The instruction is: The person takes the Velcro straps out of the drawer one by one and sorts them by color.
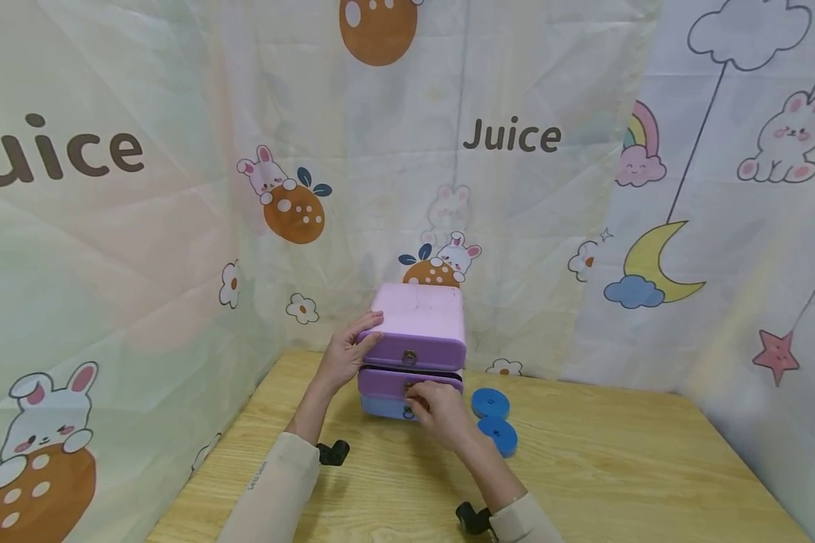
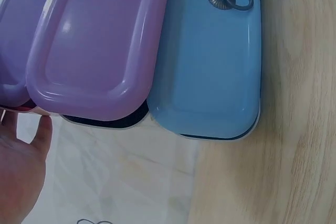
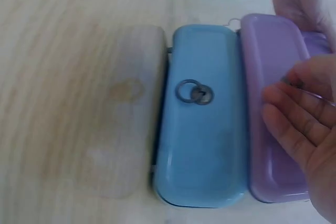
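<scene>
Honestly, left hand (image 1: 348,354) spread on the pink-topped boxy cabinet's (image 1: 421,311) left side, right hand (image 1: 441,411) pinching its purple middle drawer's (image 1: 380,381) metal ring (image 1: 408,387): pull level.

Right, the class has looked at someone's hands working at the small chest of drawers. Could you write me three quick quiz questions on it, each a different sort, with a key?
1. Which drawer does the right hand have hold of: top, middle or bottom?
2. True or false: the two blue discs lie on the table, outside the chest.
3. Fill the gap: the front of the bottom drawer is coloured ____.

Key:
1. The middle drawer.
2. True.
3. Blue.
</scene>
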### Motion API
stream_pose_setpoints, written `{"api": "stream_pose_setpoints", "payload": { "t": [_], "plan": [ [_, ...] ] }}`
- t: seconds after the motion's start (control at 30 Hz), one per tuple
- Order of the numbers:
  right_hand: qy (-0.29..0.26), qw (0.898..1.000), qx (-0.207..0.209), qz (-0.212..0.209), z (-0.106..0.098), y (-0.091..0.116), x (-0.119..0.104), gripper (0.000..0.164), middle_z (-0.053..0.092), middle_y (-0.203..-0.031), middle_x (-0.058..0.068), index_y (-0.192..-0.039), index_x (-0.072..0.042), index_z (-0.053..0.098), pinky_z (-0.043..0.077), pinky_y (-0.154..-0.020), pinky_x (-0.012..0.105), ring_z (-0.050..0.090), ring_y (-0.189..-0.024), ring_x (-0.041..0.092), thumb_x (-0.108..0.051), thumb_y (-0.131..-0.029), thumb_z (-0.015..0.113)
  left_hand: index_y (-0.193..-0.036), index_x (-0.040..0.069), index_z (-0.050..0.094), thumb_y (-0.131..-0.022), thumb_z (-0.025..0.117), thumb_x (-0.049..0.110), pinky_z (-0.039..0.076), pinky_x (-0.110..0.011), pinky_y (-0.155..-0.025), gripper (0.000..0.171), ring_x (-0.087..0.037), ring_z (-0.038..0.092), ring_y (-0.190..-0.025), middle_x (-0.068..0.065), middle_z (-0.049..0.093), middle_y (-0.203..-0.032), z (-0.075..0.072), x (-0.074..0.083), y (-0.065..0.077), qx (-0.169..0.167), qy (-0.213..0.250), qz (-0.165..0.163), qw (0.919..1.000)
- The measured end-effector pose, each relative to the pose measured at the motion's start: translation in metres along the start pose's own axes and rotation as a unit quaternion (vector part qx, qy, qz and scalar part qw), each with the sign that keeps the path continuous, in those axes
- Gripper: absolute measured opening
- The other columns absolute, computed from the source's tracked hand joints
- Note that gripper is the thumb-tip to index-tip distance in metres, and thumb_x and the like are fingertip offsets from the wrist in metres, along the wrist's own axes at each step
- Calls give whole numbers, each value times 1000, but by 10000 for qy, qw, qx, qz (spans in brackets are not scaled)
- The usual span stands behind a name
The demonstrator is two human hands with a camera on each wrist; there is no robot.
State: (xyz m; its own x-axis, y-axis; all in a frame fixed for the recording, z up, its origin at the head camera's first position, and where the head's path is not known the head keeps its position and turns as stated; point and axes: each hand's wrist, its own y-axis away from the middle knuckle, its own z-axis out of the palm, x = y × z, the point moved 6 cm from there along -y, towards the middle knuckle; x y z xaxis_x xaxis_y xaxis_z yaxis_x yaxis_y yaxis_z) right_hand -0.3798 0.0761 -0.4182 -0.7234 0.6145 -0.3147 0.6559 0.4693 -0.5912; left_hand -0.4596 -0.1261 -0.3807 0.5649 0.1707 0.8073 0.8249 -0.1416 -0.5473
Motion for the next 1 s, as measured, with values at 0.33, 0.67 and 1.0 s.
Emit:
{"api": "stream_pose_setpoints", "payload": {
  "t": [0.33,0.67,1.0],
  "plan": [
    [292,9977,-604,27,-9,0,-17,6,73,-80,-7,-92,-16,78,49,-58,16,57,-65,-2,-21,-96,77,-138,16,68,-101,69,31,28,-44,-129,40,-20,37,-155,1,58,-153,-2,1,5,-15,-59,-110,9999],
    [682,9962,-421,-344,-21,-2,-33,7,75,-79,-6,-93,-13,80,47,-56,15,56,-62,-1,-19,-95,77,-138,12,68,-101,69,25,28,-44,-128,39,-23,38,-155,-4,59,-153,-2,3,3,22,-6,17,10000],
    [478,9857,-1599,-249,-23,-1,-51,5,76,-82,-6,-94,-13,82,48,-57,13,56,-63,-5,-15,-94,78,-138,14,68,-101,70,29,28,-44,-129,41,-21,36,-155,-2,58,-153,-3,3,4,24,24,-75,10000]
  ]
}}
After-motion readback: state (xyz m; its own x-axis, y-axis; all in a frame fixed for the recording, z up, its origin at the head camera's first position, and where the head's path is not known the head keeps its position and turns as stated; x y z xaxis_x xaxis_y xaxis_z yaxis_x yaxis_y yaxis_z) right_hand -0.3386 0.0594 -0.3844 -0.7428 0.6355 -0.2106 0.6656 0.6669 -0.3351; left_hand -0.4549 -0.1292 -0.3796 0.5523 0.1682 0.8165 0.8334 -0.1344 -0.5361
